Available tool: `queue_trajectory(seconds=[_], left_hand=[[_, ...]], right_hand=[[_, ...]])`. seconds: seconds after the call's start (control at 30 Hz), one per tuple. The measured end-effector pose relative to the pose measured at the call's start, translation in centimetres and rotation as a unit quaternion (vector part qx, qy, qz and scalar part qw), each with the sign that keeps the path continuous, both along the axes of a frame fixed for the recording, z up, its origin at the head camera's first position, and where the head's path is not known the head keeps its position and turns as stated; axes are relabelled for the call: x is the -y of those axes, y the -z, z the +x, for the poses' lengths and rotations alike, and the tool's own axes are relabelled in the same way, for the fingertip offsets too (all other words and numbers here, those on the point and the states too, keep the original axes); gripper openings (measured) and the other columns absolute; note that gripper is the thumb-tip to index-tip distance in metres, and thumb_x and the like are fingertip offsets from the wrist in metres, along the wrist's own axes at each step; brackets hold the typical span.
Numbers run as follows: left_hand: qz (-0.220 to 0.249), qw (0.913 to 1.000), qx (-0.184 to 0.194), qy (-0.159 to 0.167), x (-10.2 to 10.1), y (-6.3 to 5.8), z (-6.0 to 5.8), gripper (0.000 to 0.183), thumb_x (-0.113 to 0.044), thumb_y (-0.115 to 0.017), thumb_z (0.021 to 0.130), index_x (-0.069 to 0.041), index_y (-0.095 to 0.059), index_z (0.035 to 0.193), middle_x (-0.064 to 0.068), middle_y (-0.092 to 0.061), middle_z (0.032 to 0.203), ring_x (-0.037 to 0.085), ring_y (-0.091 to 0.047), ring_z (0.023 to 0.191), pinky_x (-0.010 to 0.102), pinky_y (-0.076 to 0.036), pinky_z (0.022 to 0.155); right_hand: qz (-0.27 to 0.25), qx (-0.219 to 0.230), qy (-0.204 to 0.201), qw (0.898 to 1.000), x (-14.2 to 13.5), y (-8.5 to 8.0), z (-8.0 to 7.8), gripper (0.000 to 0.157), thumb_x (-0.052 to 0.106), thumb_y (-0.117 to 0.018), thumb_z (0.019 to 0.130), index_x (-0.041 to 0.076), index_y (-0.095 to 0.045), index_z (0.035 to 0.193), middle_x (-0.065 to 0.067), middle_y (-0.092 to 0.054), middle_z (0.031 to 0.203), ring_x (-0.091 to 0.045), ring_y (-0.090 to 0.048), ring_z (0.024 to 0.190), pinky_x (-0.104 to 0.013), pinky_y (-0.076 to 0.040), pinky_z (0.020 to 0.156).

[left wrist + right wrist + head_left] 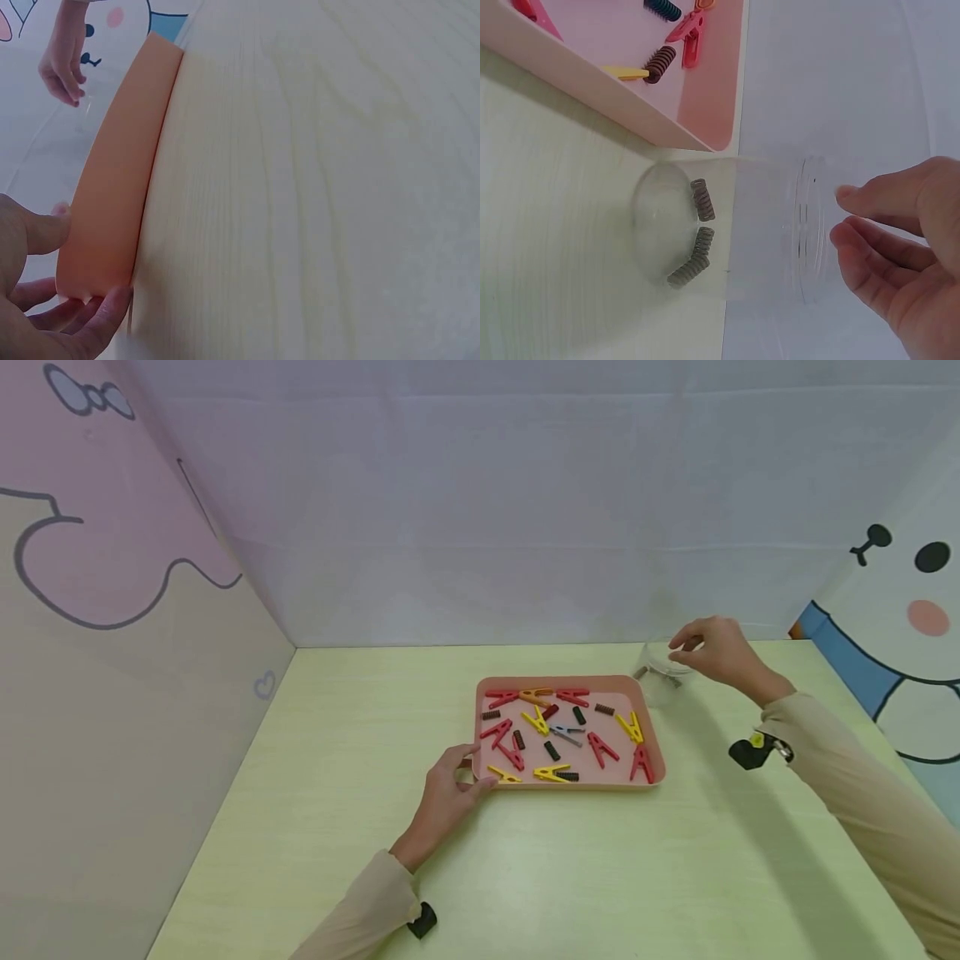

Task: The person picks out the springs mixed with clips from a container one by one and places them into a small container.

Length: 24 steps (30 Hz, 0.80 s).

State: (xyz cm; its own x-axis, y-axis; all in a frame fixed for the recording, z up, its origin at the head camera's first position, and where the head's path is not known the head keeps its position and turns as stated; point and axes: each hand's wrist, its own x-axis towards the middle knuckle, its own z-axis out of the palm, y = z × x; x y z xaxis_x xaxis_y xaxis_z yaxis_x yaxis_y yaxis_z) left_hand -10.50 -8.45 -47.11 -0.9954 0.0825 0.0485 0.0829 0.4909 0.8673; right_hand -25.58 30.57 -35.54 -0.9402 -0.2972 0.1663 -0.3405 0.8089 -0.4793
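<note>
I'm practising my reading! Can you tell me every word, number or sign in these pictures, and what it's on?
There are no words, brands or numbers to read.
The pink tray, plastic clothespins, coil springs and clear jar show no readable writing.
The wall has only drawings, like a heart.
The black wrist cameras look too small to tell.

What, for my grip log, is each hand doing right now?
Left hand: closed, holding the tray by its near left corner.
Right hand: open, holding nothing visible, above the clear container.
</note>
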Motion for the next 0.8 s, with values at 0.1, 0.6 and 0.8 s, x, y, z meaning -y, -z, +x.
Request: queue_trajectory(seconds=[0.1,0.6,0.8], left_hand=[[0.001,1.0000,-0.001,0.000,0.0,0.0,0.0,0.059,-0.022,-0.074,0.082,-0.006,-0.049,0.133,0.005,-0.051,0.129,0.022,-0.055,0.108,0.021,-0.052,0.073],[0.005,1.0000,-0.003,0.000,-0.1,0.0,0.0,0.059,-0.019,-0.075,0.082,-0.005,-0.049,0.133,0.008,-0.051,0.129,0.024,-0.055,0.108,0.023,-0.053,0.074],[0.007,1.0000,-0.006,0.002,0.0,0.1,0.0,0.058,-0.019,-0.074,0.082,-0.005,-0.049,0.133,0.008,-0.051,0.128,0.023,-0.054,0.108,0.023,-0.053,0.073]], right_hand=[[-0.002,-0.004,-0.007,1.000,0.0,-0.2,0.3,0.015,0.006,-0.071,0.083,-0.006,-0.070,0.092,-0.020,-0.066,0.087,-0.033,-0.062,0.078,-0.036,-0.047,0.059],[-0.004,-0.025,-0.029,0.999,0.2,-0.8,1.6,0.014,0.005,-0.069,0.084,-0.005,-0.069,0.094,-0.020,-0.065,0.090,-0.035,-0.061,0.079,-0.039,-0.047,0.059],[-0.004,-0.026,-0.032,0.999,0.6,-1.1,2.0,0.015,0.007,-0.070,0.084,-0.004,-0.069,0.094,-0.021,-0.065,0.092,-0.035,-0.062,0.079,-0.038,-0.048,0.058]])
